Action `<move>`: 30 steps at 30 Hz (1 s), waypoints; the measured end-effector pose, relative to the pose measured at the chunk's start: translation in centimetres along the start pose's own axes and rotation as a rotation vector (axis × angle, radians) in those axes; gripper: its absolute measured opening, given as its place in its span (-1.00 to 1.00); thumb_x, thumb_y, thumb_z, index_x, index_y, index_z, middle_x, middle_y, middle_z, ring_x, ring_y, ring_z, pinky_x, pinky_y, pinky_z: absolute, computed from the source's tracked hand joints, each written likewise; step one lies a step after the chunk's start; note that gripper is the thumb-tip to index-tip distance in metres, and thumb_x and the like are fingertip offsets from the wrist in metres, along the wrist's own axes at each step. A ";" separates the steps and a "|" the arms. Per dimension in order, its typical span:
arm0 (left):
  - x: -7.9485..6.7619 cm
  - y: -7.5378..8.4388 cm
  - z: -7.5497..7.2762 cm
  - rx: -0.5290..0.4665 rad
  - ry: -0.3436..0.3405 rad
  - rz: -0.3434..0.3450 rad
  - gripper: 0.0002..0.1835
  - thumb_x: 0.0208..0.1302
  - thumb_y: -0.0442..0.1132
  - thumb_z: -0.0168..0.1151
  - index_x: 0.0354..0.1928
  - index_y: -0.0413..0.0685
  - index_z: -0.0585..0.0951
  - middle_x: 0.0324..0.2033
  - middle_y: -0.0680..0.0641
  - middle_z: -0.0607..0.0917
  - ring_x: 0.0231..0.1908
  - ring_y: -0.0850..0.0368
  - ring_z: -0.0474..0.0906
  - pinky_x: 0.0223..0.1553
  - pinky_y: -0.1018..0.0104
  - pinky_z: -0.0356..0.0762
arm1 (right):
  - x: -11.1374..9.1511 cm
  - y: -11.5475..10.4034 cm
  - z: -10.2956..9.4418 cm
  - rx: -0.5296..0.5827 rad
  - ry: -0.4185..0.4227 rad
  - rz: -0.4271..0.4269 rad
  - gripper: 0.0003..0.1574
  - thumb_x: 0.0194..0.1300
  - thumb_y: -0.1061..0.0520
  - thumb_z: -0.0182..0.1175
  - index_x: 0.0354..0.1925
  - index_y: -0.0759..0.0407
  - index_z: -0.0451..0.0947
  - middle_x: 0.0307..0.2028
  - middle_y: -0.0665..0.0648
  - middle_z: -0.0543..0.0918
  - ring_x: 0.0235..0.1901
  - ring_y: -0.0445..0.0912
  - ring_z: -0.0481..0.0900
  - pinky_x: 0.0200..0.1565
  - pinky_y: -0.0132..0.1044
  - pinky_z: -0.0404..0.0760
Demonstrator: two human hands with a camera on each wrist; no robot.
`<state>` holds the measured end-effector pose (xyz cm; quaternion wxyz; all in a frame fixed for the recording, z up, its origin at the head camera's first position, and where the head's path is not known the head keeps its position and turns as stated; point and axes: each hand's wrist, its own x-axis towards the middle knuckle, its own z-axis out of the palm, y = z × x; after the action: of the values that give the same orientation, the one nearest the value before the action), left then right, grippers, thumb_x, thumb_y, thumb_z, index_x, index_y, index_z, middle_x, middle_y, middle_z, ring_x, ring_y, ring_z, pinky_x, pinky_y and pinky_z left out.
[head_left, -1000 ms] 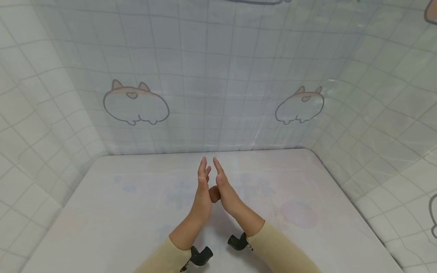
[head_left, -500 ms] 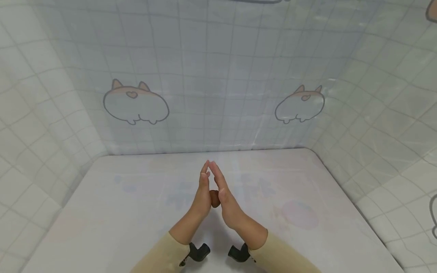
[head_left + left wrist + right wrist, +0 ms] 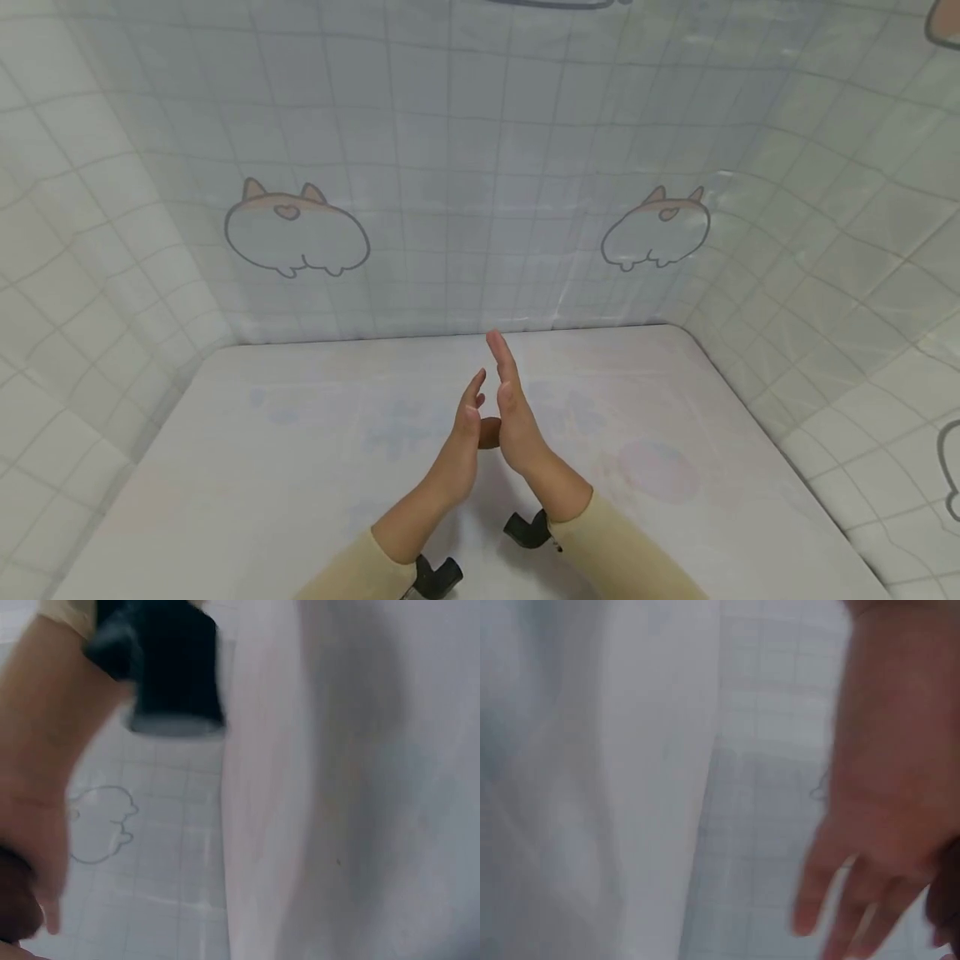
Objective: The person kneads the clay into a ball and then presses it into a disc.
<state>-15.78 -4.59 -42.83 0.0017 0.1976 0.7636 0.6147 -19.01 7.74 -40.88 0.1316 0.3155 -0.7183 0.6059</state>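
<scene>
A small brown lump (image 3: 490, 432), with the look of modelling clay, is pressed between two facing palms above the table. The left hand (image 3: 459, 454) lies flat against its left side, fingers straight and pointing forward. From the other side the right hand (image 3: 520, 429) presses on it, fingers extended and farther forward than the left ones. In the left wrist view the brown lump (image 3: 16, 900) shows at the lower left edge against the palm. The right wrist view has the straight, slightly spread fingers (image 3: 847, 907) and a dark sliver of the lump at the right edge.
Under the hands spreads a pale table (image 3: 262, 467) with faint pastel prints. White grid-patterned sheeting (image 3: 480, 167) with dog drawings rises behind it and along both sides. Black wrist mounts (image 3: 438, 577) stick out inward below the beige sleeves (image 3: 618, 550).
The right hand has slid forward and the left hand back, so their fingertips are now offset. Both have shifted slightly right, and the lump between the palms now looks wider.
</scene>
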 end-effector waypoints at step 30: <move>1.7 -0.9 -2.2 -0.129 0.064 -0.046 -0.13 0.39 0.48 -0.72 0.61 0.24 -0.18 0.48 -0.29 0.14 0.45 -0.29 0.06 0.30 -0.48 -0.09 | -1.8 -0.6 2.6 0.001 -0.126 -0.111 0.10 0.45 -0.55 -0.62 0.60 0.13 -0.35 0.59 0.14 -0.23 0.55 0.07 -0.24 0.37 0.36 -0.12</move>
<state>-18.15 -6.24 -42.74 0.0039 0.1598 0.7263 0.6686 -16.77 5.77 -42.09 0.1195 0.3925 -0.7062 0.5770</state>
